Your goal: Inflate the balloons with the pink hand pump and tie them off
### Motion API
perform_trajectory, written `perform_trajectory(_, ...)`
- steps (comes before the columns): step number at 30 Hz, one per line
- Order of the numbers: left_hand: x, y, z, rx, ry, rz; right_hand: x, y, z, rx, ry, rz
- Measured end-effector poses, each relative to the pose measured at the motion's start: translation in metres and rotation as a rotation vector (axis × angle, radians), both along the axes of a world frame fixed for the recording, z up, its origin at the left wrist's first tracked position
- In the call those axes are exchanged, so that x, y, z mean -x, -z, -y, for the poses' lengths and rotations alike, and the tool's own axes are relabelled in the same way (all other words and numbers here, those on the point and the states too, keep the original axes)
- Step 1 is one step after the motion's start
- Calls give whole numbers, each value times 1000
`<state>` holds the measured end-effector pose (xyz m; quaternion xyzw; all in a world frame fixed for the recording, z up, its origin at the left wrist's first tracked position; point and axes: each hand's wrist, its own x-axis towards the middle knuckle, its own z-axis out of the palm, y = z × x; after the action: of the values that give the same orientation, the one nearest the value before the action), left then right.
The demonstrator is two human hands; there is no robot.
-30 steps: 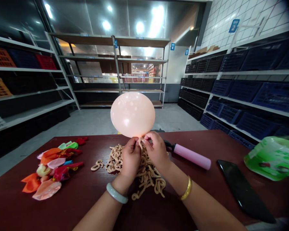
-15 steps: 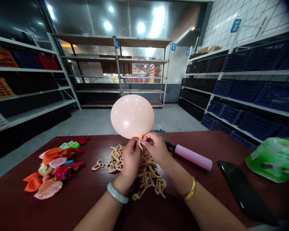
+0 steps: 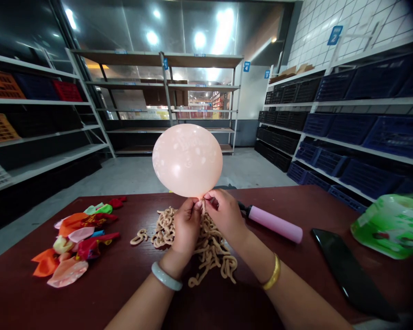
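Observation:
An inflated pale pink balloon (image 3: 187, 160) stands above both hands, its neck pointing down between them. My left hand (image 3: 186, 224) is closed with thumb and fingers pinched at the balloon's neck. From the other side, my right hand (image 3: 225, 214) is closed in a pinch at the same neck, where a short beige cord-like piece (image 3: 203, 206) hangs. The fingertips partly hide the neck. Beneath the hands lies a pile of beige curly cords (image 3: 211, 252), with a small loose cord (image 3: 139, 236) to its left.
Deflated coloured balloons (image 3: 79, 233) lie on the left of the dark red table (image 3: 124, 293). To the right are a pink hand pump (image 3: 276, 223), a black phone (image 3: 351, 270) and a green-white bag (image 3: 392, 224). Shelves with crates (image 3: 347, 133) stand beyond.
The balloon has risen slightly and looks larger, turned a little toward me. My right fingers have shifted slightly at the neck, and the beige piece hangs straighter.

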<state>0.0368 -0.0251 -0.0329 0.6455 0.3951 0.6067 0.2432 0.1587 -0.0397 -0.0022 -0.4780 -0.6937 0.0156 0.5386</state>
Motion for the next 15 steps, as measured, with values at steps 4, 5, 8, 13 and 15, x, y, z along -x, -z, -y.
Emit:
perform_trajectory(4, 1, 1, -1, -11, 18, -21, -1, 0, -1, -1, 12, -27)
perform_trajectory(5, 1, 1, -2, -14, 26, -26, -1, 0, -1, 2, 21, -35)
perform_trajectory(8, 1, 1, -2, -13, 48, -43, -1, 1, 0, -8, 58, -2)
perform_trajectory(13, 3, -2, -1, 9, 78, -64, -4, -1, 4, -41, 94, 185)
perform_trajectory(15, 4, -4, -1, 11, 53, -69, -5, -3, 4, -54, 60, 172)
